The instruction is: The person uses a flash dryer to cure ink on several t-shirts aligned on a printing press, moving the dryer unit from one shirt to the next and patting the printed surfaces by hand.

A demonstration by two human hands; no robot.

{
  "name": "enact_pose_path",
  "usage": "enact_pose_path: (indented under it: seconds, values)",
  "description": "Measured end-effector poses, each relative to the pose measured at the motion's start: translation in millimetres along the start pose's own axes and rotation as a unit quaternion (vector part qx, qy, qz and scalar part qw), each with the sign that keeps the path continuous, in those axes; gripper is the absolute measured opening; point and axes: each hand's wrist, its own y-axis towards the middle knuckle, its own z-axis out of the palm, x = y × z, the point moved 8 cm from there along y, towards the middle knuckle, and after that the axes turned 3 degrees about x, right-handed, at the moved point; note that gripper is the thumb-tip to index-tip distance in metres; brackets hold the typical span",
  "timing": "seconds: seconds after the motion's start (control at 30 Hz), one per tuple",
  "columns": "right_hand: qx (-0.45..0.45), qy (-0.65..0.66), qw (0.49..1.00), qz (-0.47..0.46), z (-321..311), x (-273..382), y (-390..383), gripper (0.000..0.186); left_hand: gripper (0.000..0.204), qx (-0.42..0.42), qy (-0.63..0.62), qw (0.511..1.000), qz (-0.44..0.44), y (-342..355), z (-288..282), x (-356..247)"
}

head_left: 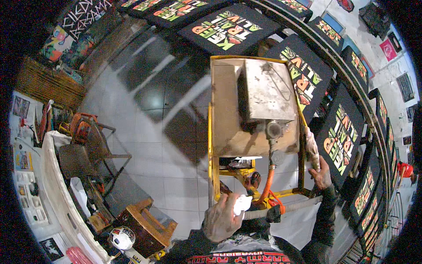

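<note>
My left hand is low in the middle, closed on a crumpled white wad; cloth or paper, I cannot tell which. Farther right, my right hand wraps round the lower end of a pale, cloth-wrapped handle. That handle runs along the right side of a yellow metal frame. On top of the frame lies a worn brown panel carrying a stained metal box. An orange hose hangs from the box's fitting, close to my left hand. A pale wrapped bar crosses in front of my body.
Black printed shirts lie on boards in a curved row along the right and far side, beside a metal rail. At left stand a dark chair, a wooden stool and a white helmet. Light floor tiles lie between.
</note>
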Motion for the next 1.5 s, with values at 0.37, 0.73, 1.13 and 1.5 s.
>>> enact_pose_path:
  seconds: [0.37, 0.73, 1.13, 1.5]
  values:
    - [-0.054, -0.141, 0.978, -0.143, 16.6, 64.2, 54.0, 0.046, 0.046, -0.123, -0.047, 0.984, 0.123, 20.2, -14.7, 50.8]
    - [-0.029, -0.133, 0.986, -0.097, 25.6, 145.4, 82.1, 0.04, 0.05, -0.263, 0.028, 0.947, 0.181, 63.7, -100.3, 6.5]
    - [-0.061, -0.18, 0.974, -0.126, 9.8, 134.9, 166.4, 0.048, 0.012, -0.285, 0.024, 0.941, 0.179, 136.6, -104.4, 22.6]
    - [-0.043, -0.137, 0.983, -0.112, 3.8, 123.8, 208.6, 0.054, 0.023, -0.298, 0.062, 0.939, 0.159, 175.3, -104.3, 36.2]
